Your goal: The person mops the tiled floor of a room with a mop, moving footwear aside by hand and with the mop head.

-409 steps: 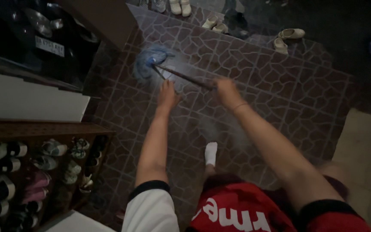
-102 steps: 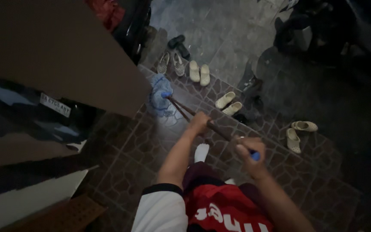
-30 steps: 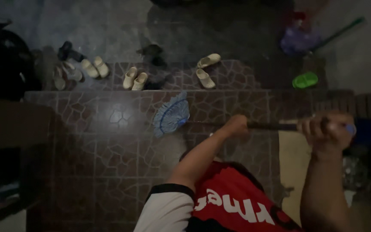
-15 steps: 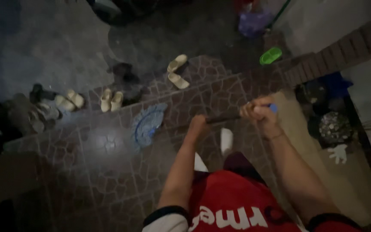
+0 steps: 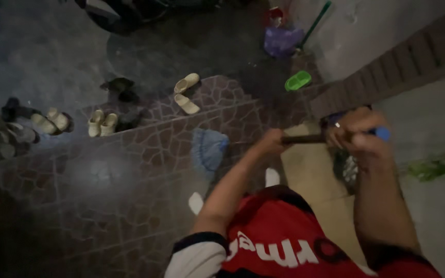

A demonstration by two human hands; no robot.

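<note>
Beside tile edge [image 5: 217, 109], blue mop [image 5: 208, 148].

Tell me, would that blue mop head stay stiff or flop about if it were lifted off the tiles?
Probably floppy: the blue mop head looks like loose strands fanned out flat on the tiled floor. The dark handle, gripped by the left hand and right hand, looks straight and likely rigid. Lifted, the strands would likely hang and sway.

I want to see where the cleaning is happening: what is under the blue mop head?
The blue mop head rests on dark stone-patterned floor tiles, near the step edge. The patch of tile directly beneath it is covered, so its state cannot be seen.
</note>
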